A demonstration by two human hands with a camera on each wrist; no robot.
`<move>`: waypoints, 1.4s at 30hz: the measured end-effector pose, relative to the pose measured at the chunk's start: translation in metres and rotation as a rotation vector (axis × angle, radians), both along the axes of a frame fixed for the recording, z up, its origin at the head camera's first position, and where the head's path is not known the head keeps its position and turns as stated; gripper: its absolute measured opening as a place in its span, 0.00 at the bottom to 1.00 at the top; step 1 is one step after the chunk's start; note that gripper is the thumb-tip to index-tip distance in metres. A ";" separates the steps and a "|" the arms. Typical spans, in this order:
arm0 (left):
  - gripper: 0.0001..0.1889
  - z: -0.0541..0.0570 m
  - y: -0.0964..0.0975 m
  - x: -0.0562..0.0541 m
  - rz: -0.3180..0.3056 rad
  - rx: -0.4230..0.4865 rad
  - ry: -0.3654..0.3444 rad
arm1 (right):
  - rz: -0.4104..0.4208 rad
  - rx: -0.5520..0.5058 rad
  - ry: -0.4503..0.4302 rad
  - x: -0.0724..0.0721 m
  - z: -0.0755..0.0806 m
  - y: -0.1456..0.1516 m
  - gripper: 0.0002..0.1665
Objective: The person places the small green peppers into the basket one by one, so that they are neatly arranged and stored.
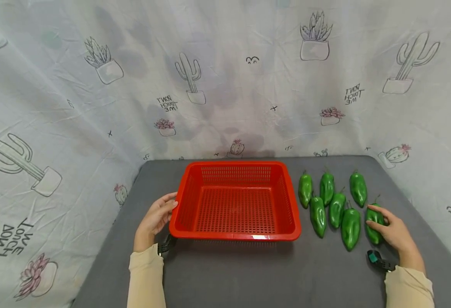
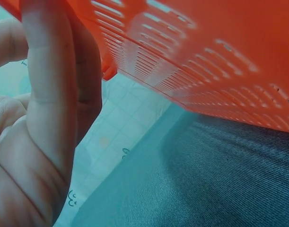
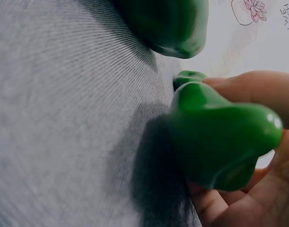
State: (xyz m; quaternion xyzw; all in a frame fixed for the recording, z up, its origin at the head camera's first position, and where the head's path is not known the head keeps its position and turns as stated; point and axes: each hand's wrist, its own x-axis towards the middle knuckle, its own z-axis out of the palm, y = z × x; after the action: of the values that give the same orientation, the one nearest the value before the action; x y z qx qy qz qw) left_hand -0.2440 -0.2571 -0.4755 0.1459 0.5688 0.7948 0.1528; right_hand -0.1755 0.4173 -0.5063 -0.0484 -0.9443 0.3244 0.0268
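Head cam: red basket [image 1: 233, 235] on gray table [image 1: 229, 273], approx. center, slotted walls + floor visible. L hand [image 1: 157, 216] at basket's L rim, fingertips over the edge, narrow hold on it. L wrist cam agrees: fingers curled up to rim, slotted side wall right alongside.

R hand [image 1: 396, 233] at far R, green pepper [image 1: 373, 217] pinched betw. thumb + fingers, stem pointing to back of table. Can't tell if lifted or resting. R wrist cam: lobed end toward lens, digits on both sides, dark shadow on table next to it, another pepper near.

Other six peppers [image 1: 337, 210] loosely grouped betw. basket's R side and R hand: three at back, three closer in. Held one rightmost, well apart from basket.

Cream sleeves [image 1: 146, 273] on both arms, dark straps [image 1: 164, 245] at wrists. Light cloth [image 1: 225, 81] w/ cactus prints + mirrored lettering behind table and at its sides.
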 end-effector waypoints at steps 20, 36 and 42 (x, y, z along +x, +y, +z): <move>0.23 0.010 0.002 0.014 -0.042 -0.037 0.021 | -0.066 -0.063 0.025 0.011 0.006 -0.001 0.34; 0.23 0.010 0.003 0.011 -0.018 -0.064 0.022 | -0.089 -0.168 0.110 0.009 0.039 -0.019 0.35; 0.22 -0.001 -0.001 0.006 0.000 -0.077 0.030 | -0.045 -0.179 0.148 0.004 0.055 -0.033 0.35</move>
State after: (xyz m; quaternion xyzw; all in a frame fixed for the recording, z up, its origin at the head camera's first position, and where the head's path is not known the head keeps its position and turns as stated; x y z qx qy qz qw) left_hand -0.2376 -0.2576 -0.4762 0.1519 0.6012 0.7702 0.1496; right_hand -0.1719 0.3840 -0.4515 -0.0476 -0.9055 0.4097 0.0995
